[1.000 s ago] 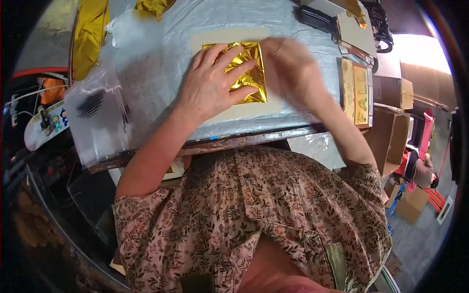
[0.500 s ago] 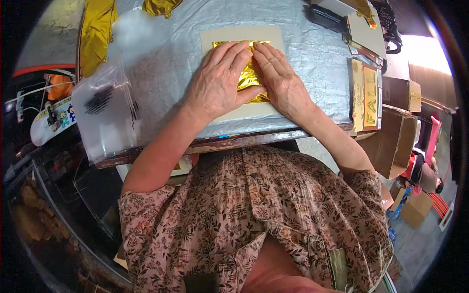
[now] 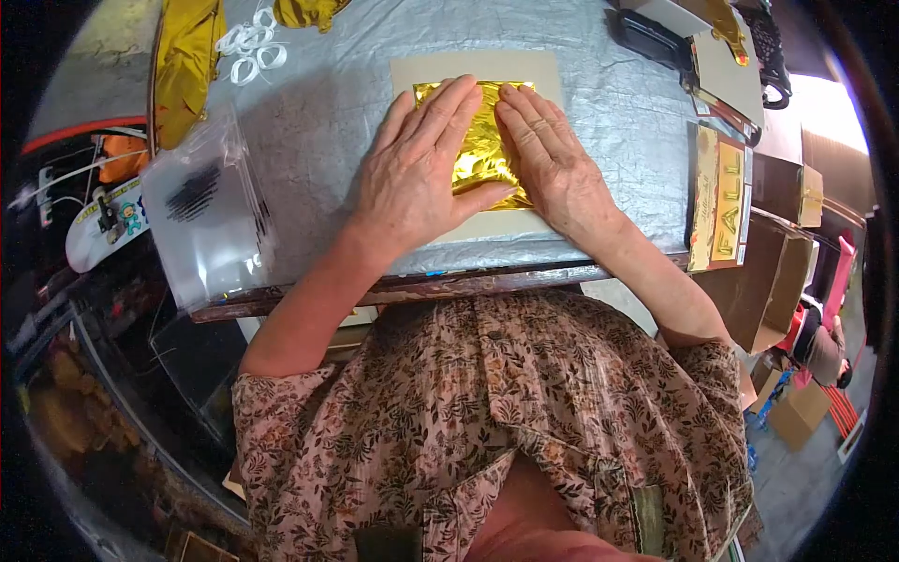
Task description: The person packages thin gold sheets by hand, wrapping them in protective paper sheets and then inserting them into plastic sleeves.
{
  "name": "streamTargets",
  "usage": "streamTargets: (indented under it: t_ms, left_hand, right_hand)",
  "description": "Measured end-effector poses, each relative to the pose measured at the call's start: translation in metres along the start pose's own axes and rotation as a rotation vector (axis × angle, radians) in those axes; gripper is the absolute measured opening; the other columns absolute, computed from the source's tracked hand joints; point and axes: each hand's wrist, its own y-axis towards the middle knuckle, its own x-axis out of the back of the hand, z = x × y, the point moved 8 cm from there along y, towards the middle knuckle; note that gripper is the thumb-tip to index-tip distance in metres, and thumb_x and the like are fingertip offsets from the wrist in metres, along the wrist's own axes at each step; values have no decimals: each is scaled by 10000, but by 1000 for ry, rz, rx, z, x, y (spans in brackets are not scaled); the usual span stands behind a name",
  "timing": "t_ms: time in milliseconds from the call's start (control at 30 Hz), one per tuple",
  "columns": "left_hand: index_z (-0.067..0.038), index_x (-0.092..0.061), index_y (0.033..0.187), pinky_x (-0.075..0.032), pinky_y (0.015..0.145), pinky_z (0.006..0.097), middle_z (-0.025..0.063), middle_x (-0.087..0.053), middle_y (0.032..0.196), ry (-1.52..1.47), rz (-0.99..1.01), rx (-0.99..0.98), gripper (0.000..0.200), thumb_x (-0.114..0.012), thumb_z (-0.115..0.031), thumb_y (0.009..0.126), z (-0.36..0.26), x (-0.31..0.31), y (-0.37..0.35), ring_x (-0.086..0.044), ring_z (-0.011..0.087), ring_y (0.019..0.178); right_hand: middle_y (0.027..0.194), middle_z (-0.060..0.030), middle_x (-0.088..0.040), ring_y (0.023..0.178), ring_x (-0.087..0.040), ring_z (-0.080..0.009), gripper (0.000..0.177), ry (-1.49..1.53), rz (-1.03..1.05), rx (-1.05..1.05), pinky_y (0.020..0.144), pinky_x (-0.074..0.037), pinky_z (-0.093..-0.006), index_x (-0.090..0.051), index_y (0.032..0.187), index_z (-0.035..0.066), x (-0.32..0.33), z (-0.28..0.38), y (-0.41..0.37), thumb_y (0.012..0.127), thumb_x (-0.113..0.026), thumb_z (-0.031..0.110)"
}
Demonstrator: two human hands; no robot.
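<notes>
Folded gold foil [image 3: 482,140] lies on a beige card [image 3: 487,225] near the middle of the table. My left hand [image 3: 412,164] rests flat on the foil's left part, its thumb stretched across the lower edge. Flat along the right side, my right hand [image 3: 557,169] presses with its fingers close together. Shiny, slightly wrinkled foil shows between the two hands. The rest of it is hidden beneath them.
Clear plastic bags [image 3: 211,225] lie at the table's left edge, with gold foil pieces [image 3: 187,70] and loops of white ribbon [image 3: 253,47] behind. On the right are a "FALL" package [image 3: 719,197], a black tray [image 3: 651,39] and cardboard boxes [image 3: 768,290]. A person [image 3: 824,351] is beyond.
My hands have spread slightly apart, baring more of the foil between them. The view has shifted a little. The white ribbon loops, blurred by glare before, now show clearly.
</notes>
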Motion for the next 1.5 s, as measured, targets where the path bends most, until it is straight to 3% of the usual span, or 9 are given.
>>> streamTargets:
  t_ms: [233,300,400,733,800,933,1100,1233,1500]
  left_hand:
    - [-56,-451,1540,-153,1236,638,35,-389,1631,111,48,41,1086,-786,-692,726,18,13,-13,-333,276,1523]
    - [-137,-352,1610,-53,1213,716,4,-309,1682,160,101,102,1212,-848,-678,646,21,14,-15,-212,341,1570]
    - [-113,-446,1558,-71,1211,714,-19,-345,1661,171,66,109,1211,-811,-762,602,24,16,-16,-195,342,1570]
    - [-89,-359,1601,-100,1244,653,45,-315,1680,280,42,58,1253,-735,-817,652,49,31,-17,-209,335,1570]
    - [-133,-315,1625,-105,1243,648,58,-308,1688,254,-28,-36,1201,-787,-715,687,38,39,-6,-220,320,1574]
    - [-70,-351,1600,-157,1273,553,83,-328,1672,271,62,-219,1184,-697,-793,728,11,8,6,-275,293,1551]
    - [-30,-309,1601,-214,1277,462,125,-349,1651,118,102,-258,1175,-699,-756,764,11,-5,1,-324,273,1527]
    - [-21,-298,1601,-210,1275,472,136,-345,1649,101,89,-258,1197,-705,-761,753,10,-4,1,-317,270,1529]
    - [-25,-326,1592,-202,1275,478,140,-338,1651,143,76,-298,1194,-683,-790,747,12,-10,-1,-292,281,1539]
  right_hand:
    - [1476,-208,-547,1378,-528,-378,544,7,-39,6,1153,-448,-454,-555,1380,-75,7,6,2,862,-718,-39]
    - [1472,-209,-551,1372,-533,-378,537,4,-34,8,1148,-453,-451,-559,1373,-78,8,7,1,861,-718,-43]
    - [1471,-211,-550,1358,-542,-385,530,24,-29,6,1135,-465,-448,-560,1369,-80,8,7,1,862,-712,-56]
    - [1444,-230,-561,1335,-545,-405,509,19,-92,67,1103,-494,-442,-559,1356,-89,2,4,3,866,-691,-53]
    - [1447,-234,-555,1340,-539,-408,512,19,-79,67,1104,-492,-440,-553,1370,-86,1,4,4,879,-684,-29]
    - [1452,-240,-548,1358,-523,-404,517,-3,-85,76,1112,-482,-438,-550,1382,-79,-2,3,1,887,-684,-11]
    - [1509,-217,-516,1416,-483,-359,534,-8,-66,62,1194,-386,-455,-510,1436,-41,-4,0,-1,935,-641,91]
    - [1498,-223,-510,1403,-484,-377,576,-38,-78,72,1186,-389,-463,-456,1485,-26,3,-2,4,936,-622,27]
    - [1619,-137,-399,1514,-354,-320,584,-40,-14,15,1245,-260,-507,-365,1576,74,4,-28,-2,1035,-543,203]
